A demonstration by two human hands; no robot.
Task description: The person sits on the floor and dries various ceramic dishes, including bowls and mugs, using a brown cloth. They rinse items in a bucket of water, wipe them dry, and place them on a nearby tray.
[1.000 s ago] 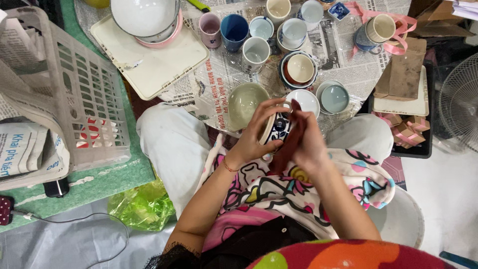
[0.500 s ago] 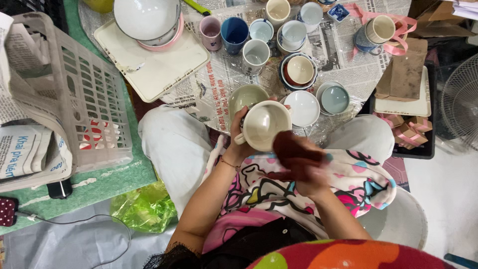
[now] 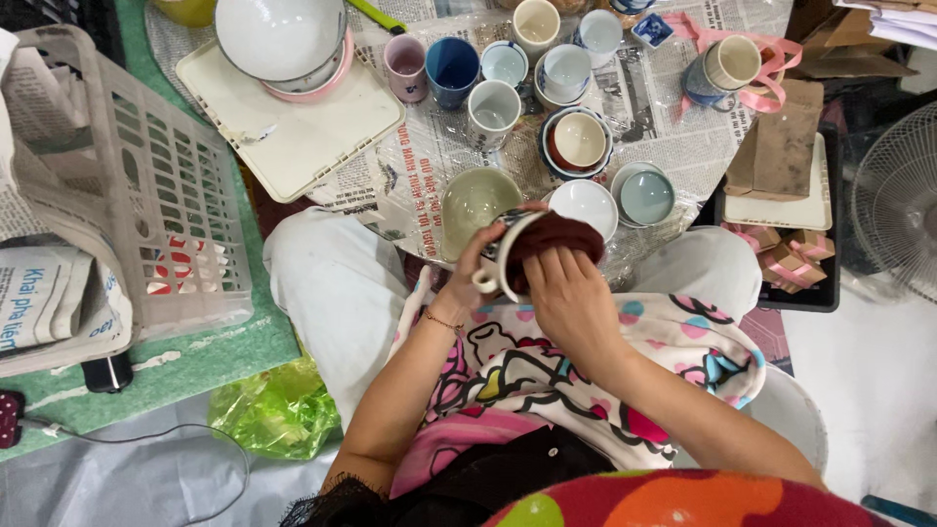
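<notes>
My left hand grips a white ceramic mug with a dark patterned outside, tipped on its side over my lap, handle toward me. My right hand presses a dark maroon cloth into the mug's mouth, so the inside is hidden. Just beyond my hands stand a pale green bowl and a small white bowl on newspaper.
Several cups and mugs stand on the newspaper. A cream tray holds a large white bowl. A white plastic basket lies left, a fan right, cardboard boxes and a green plastic bag nearby.
The mug was turned open toward me half a second ago with the cloth held beside it. Now the mug lies on its side and the cloth is pushed into it.
</notes>
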